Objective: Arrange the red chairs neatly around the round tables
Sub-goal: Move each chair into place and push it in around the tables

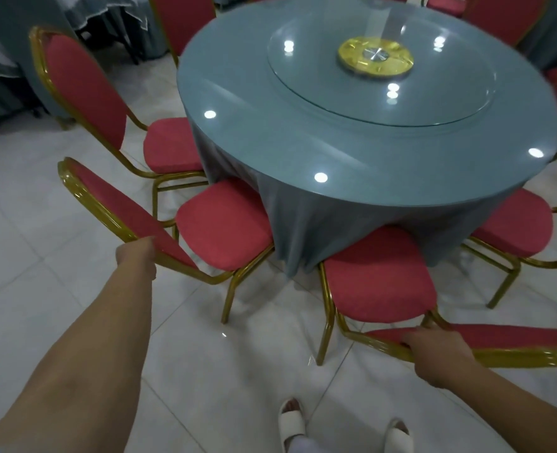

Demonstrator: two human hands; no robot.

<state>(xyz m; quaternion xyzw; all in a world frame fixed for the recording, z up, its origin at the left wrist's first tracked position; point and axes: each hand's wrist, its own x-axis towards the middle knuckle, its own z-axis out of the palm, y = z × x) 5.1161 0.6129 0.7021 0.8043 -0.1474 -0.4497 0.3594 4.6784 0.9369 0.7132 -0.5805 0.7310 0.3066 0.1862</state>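
Note:
A round table (303,152) with a grey-blue cloth and a glass top stands ahead, ringed by red chairs with gold frames. My left hand (136,258) grips the backrest edge of a red chair (225,232) at the table's near left, its seat against the cloth. My right hand (434,349) grips the top of the backrest of another red chair (378,282) right in front of me, its seat tucked under the table's edge. Another red chair (172,145) sits further left, and one more red chair (516,227) on the right.
A glass turntable (303,70) with a gold hub (375,57) lies on the table. More red chairs stand at the far side. Other cloth-covered tables (5,73) fill the back left. The floor is glossy white tile (41,256); my feet in white slippers (292,423) are below.

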